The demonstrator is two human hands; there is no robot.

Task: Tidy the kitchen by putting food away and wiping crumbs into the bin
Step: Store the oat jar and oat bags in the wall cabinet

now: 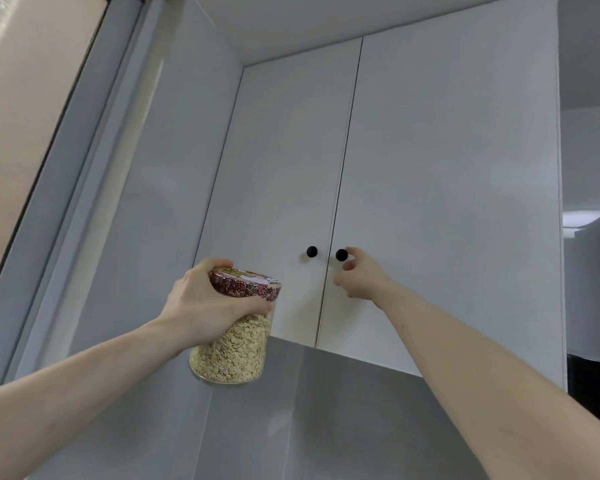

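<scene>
A clear jar of oats (232, 348) with a pink flowered lid (246, 284) is raised in front of a white wall cupboard. My left hand (201, 303) grips the jar round its top, just under the lid. The cupboard has two closed doors, each with a small black knob: the left knob (311, 251) and the right knob (341, 255). My right hand (359, 277) is at the right knob, its fingertips curling around it from the right side. Whether they touch the knob is unclear.
The left cupboard door (278, 174) and right cupboard door (447, 188) fill the middle of the view. A window frame (84, 161) runs up the left side. Grey wall tiles (309, 420) lie below the cupboard. A dark opening (593, 386) shows at the far right.
</scene>
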